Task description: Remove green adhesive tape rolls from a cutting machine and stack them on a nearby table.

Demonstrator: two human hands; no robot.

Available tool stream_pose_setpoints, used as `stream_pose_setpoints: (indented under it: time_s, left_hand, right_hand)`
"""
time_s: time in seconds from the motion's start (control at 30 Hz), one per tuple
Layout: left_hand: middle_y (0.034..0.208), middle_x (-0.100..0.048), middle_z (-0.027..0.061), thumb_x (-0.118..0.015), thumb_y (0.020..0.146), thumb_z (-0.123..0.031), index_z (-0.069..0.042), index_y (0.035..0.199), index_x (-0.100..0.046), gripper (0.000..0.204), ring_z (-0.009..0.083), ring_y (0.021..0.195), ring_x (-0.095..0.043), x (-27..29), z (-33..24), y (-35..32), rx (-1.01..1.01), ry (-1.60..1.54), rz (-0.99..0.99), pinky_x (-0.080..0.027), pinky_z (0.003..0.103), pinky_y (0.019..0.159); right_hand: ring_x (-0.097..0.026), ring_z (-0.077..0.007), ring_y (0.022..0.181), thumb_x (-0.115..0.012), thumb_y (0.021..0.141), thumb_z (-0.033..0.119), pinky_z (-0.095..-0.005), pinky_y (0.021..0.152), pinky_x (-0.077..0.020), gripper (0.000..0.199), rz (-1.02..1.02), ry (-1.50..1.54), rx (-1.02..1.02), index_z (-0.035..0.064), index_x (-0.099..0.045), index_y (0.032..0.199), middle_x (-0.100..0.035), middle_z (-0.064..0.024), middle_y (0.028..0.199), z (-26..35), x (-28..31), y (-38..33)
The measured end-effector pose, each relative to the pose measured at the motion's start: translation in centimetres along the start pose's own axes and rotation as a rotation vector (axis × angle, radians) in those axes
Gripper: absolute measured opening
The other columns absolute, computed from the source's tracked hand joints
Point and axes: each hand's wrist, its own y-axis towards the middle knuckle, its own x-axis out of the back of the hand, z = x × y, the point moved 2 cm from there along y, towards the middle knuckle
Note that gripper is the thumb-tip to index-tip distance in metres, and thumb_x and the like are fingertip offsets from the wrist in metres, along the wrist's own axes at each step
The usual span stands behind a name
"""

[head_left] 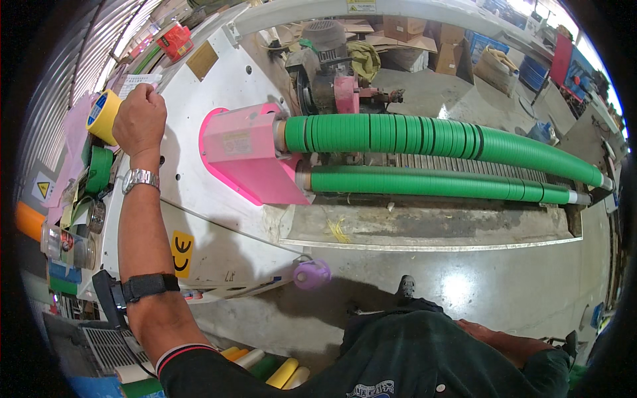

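Note:
My left hand (141,119) is raised over the far left end of a white machine housing (182,142). Its fingers are curled closed, and a small pinkish edge shows by the fingertips. I cannot make out what, if anything, they hold. Right beside the knuckles is a yellow tape roll (104,116), with a white printed paper (137,84) just beyond. A green tape roll (99,169) stands near my wrist. My right hand (474,329) hangs low beside my body, mostly hidden, and its fingers cannot be read.
Two long rollers carrying green rings, the upper roller (398,136) and lower roller (431,182), run right from a pink guard (249,149). Below them lies a metal tray (424,229). A purple round object (312,274) hangs at the housing's edge. Cardboard boxes (405,28) stand behind.

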Motion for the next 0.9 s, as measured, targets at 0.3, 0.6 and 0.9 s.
stream_pose_setpoints:
  time_s: [0.3, 0.6, 0.9]
  left_hand:
    - [0.094, -0.072, 0.0100, -0.056, 0.091, -0.031, -0.017, 0.098, -0.071, 0.022, 0.0353, 0.082, -0.068, -0.1, 0.2, -0.1, 0.002, 0.017, -0.004, -0.053, 0.048, 0.069]
    - [0.089, -0.072, 0.0092, -0.056, 0.090, -0.030, -0.019, 0.096, -0.073, 0.021, 0.0333, 0.079, -0.068, 0.3, -0.4, -0.1, 0.000, 0.016, -0.031, -0.053, 0.047, 0.065]
    - [0.088, -0.072, 0.0093, -0.057, 0.090, -0.030, -0.019, 0.094, -0.072, 0.020, 0.0340, 0.078, -0.068, -0.1, -0.5, 0.0, 0.014, 0.063, -0.002, -0.053, 0.047, 0.065]
  right_hand:
    - [-0.037, -0.0383, 0.136, -0.063, 0.092, 0.039, -0.0480, 0.115, -0.0357, 0.078, -0.038, 0.008, -0.014, 0.0098, -0.022, 0.152, -0.025, -0.0209, 0.155, 1.4, 1.2, -0.2]
    - [-0.041, -0.0390, 0.132, -0.060, 0.095, 0.034, -0.0475, 0.111, -0.0403, 0.068, -0.002, 0.170, -0.083, 0.0058, -0.030, 0.150, -0.034, -0.0222, 0.150, 2.8, 4.1, -0.4]
    - [-0.042, -0.0414, 0.129, -0.058, 0.094, 0.043, -0.0484, 0.109, -0.0396, 0.072, -0.035, 0.253, 0.006, 0.0068, -0.030, 0.150, -0.039, -0.0226, 0.145, 0.4, 5.9, -0.8]
